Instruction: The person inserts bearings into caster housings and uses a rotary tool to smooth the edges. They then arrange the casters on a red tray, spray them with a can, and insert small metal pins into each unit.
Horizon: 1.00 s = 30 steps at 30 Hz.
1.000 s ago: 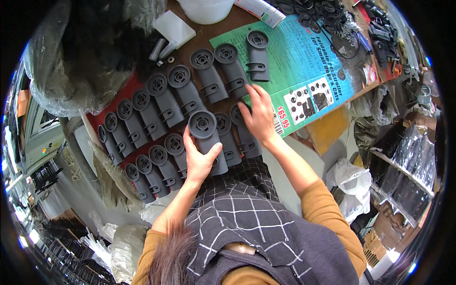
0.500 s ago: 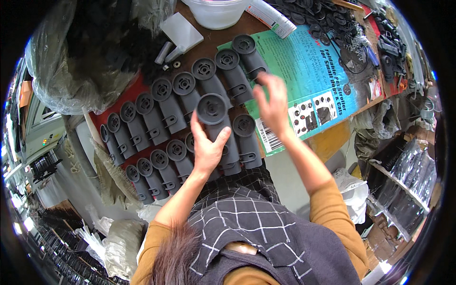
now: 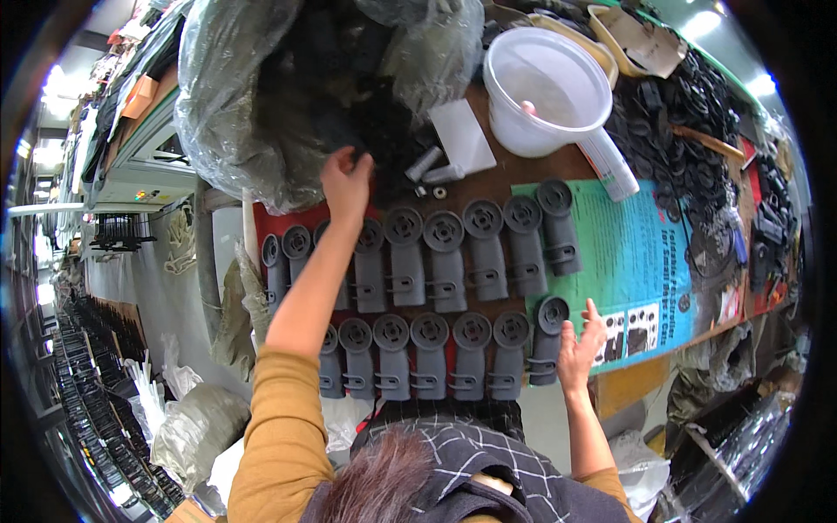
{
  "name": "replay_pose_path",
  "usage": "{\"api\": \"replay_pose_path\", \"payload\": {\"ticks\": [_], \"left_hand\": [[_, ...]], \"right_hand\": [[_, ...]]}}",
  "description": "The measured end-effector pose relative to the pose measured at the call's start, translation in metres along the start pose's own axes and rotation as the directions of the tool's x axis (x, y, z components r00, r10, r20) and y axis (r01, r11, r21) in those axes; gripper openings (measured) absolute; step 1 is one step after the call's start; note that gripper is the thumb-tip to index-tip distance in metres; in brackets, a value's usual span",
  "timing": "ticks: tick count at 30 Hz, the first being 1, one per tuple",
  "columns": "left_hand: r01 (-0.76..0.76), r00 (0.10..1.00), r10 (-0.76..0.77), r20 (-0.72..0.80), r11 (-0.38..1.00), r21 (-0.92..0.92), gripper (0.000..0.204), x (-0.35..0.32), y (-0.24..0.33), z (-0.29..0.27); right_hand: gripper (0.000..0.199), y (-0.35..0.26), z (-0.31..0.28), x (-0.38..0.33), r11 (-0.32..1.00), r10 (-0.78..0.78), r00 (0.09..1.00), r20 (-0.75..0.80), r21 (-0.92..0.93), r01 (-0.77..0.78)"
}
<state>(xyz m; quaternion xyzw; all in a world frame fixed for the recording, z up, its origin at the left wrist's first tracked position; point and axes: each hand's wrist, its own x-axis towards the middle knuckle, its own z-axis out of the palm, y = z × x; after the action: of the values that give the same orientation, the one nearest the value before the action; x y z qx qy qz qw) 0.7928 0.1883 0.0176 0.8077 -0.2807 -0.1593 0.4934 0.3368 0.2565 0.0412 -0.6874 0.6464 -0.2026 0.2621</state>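
Two rows of dark grey plastic tube-like parts with round slotted heads, such as one in the far row [image 3: 443, 261] and one in the near row [image 3: 471, 357], lie on the bench. My left hand [image 3: 346, 187] reaches over the left part of the far row to the mouth of a clear plastic bag [image 3: 228, 122] with black pieces in it. Its fingers are bent and apart, with no held thing visible. My right hand [image 3: 581, 350] is open, fingers stretched, just right of the rightmost near-row grey part [image 3: 547, 342]; whether it touches is unclear.
A white plastic tub [image 3: 545, 122], a white block [image 3: 462, 138] and a spray can [image 3: 608, 163] stand or lie behind the rows. Flattened blue-green printed cardboard [image 3: 623, 235] covers the bench's right. Black parts [image 3: 671, 131] are heaped at the far right.
My left hand has let go of the grey part it held above the rows and moved to the bag. My right hand has drawn back beside the near row. The view has shifted.
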Motion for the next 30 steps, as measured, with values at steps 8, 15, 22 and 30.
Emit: {"api": "replay_pose_path", "payload": {"ticks": [8,15,22,30], "left_hand": [[0.273,0.962,-0.270,0.044,0.953,-0.129,0.070,0.065,0.027,-0.004],[0.127,0.827,0.003,0.562,0.973,-0.193,0.055,0.029,0.066,-0.015],[-0.066,0.997,0.082,-0.008,0.850,0.523,0.112,0.308,-0.041,0.020],[-0.098,0.988,-0.011,0.152,0.717,0.690,0.127,0.372,-0.073,0.057]], "right_hand": [[0.039,-0.140,0.058,0.089,0.840,-0.355,0.890,0.286,0.515,0.169],[0.048,-0.241,0.104,0.143,0.085,-0.259,0.765,0.590,0.803,-0.590],[0.056,-0.123,0.016,0.071,0.447,-0.099,0.822,0.560,0.763,-0.466],[0.059,0.029,-0.072,0.053,0.707,0.539,0.842,0.028,0.529,-0.470]]}}
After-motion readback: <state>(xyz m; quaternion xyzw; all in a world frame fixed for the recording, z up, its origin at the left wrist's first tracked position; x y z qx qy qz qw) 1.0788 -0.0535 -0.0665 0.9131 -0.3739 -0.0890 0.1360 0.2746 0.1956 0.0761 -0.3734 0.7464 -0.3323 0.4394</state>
